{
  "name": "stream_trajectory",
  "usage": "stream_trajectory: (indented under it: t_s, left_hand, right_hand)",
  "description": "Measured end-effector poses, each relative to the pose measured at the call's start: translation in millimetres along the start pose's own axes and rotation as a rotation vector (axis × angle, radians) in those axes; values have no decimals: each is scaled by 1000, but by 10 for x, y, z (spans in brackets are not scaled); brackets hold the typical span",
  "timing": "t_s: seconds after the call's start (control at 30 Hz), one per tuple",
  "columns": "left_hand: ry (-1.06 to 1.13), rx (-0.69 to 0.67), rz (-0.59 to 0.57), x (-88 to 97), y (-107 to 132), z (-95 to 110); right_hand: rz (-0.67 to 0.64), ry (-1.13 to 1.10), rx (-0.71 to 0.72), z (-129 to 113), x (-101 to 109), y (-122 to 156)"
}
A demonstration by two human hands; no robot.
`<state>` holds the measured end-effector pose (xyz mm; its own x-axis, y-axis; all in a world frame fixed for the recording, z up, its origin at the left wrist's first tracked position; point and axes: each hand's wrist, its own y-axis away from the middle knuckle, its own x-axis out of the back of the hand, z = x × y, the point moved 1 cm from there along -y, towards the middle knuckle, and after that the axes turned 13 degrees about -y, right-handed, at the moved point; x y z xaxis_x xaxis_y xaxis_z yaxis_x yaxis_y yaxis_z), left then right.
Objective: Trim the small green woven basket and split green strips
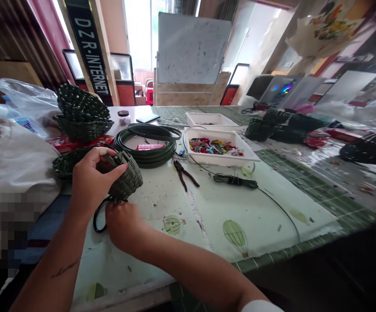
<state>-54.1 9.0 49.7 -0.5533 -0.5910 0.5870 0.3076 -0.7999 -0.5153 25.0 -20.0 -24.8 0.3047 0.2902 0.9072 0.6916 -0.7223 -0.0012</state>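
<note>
A small dark green woven basket (129,177) is tilted in my left hand (90,177), whose thumb and fingers grip its rim. My right hand (122,223) is closed just below the basket. Beside that fist a black loop shows, the handle of scissors (99,220); the blades and the fingers around them are mostly hidden. Behind my left wrist lies another dark green woven piece (64,167). To the right, pliers (185,174) with dark handles rest on the table.
A coil of dark green strip (122,149) lies behind the basket. White trays (214,160) stand beyond, the nearer one with colourful small pieces. A tied cord bundle (236,181) lies right. Stacked woven baskets (83,125) and a pale cloth (18,160) are at the left.
</note>
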Motion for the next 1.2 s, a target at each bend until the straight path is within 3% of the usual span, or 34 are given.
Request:
stream_trajectory:
  t_s: [0.13,0.33,0.47,0.57,0.7,0.83,1.03,1.2]
  left_hand:
    - [144,20,-38,0,26,43]
    - [201,-12,112,116,28,54]
    - [195,-6,94,89,29,41]
    - [206,-23,-38,-3,48,53]
    - [241,-121,-337,-130,126,117]
    - [284,-194,-546,-226,243,202]
    - [269,-292,-640,-374,362,244]
    - [300,-276,-623,-455,349,212]
  right_hand:
    - [-25,17,-47,202,31,152]
    - [-33,101,-190,616,349,496]
    - [16,161,-315,818,482,787]
    - [7,158,-373,872,468,891]
    - [-28,101,-383,869,456,932]
    - [-44,24,-390,943,609,1200]
    - [-10,-373,-586,1271,758,1990]
    - [85,-539,-666,1290,700,2256]
